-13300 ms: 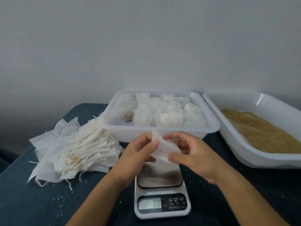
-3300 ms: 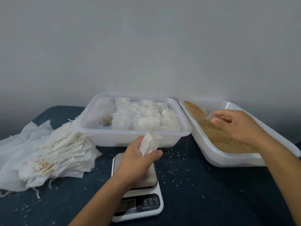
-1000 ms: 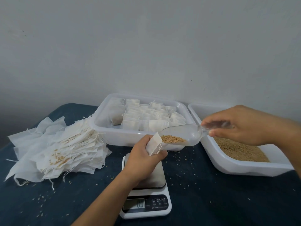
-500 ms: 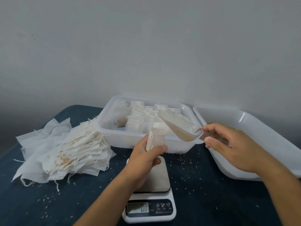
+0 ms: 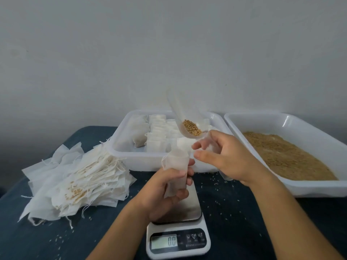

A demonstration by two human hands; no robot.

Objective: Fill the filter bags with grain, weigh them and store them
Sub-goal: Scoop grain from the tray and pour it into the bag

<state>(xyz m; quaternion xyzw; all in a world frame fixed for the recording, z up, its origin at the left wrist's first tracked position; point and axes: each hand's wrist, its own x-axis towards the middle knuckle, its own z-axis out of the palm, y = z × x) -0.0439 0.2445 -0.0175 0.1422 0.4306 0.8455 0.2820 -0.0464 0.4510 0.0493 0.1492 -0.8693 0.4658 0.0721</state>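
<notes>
My left hand [image 5: 165, 190] grips a white filter bag [image 5: 176, 171] upright above the scale [image 5: 178, 237], its mouth facing up. My right hand [image 5: 225, 156] holds the handle of a clear plastic scoop [image 5: 185, 113], whose mouth now points up and away, with a little brown grain left at its base. The scale's display reads zero and its plate carries nothing. A white tray [image 5: 293, 122] of brown grain [image 5: 285, 156] lies at the right. Behind the hands a clear tub [image 5: 124, 152] holds several filled bags.
A heap of empty filter bags [image 5: 78, 181] with strings lies at the left on the dark blue cloth [image 5: 47, 241]. Loose grains are scattered over the cloth around the scale. A plain wall stands close behind the tub and tray.
The scoop has tipped back upright, away from the bag's mouth, with only a little grain left in it. My left hand has lifted the bag slightly.
</notes>
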